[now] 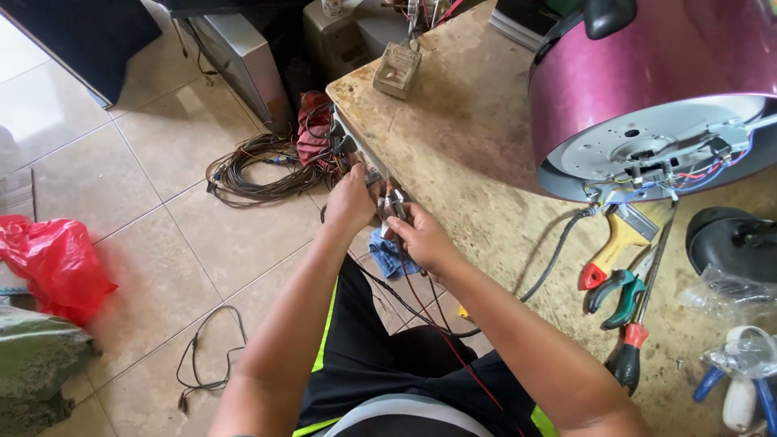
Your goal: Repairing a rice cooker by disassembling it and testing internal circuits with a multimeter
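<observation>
My left hand [350, 200] and my right hand [418, 235] meet at the near left edge of a worn wooden workbench [461, 137]. Both close around a small metal tool or part [392, 204] with thin red and black wires [421, 303] trailing down over my lap. What exactly the part is stays hidden by my fingers. A magenta round appliance [655, 73] lies tipped on the bench at right, its grey underside [647, 154] exposed with coloured wiring. Its black cord [554, 251] runs across the bench toward me.
Pliers with green handles [619, 295], a screwdriver [639, 324] and a yellow-handled scraper [611, 247] lie at right. A small square part [396, 69] sits at the bench's far corner. On the tiled floor are a coil of cables [259, 170], a red bag [53, 263] and a blue cloth [390, 252].
</observation>
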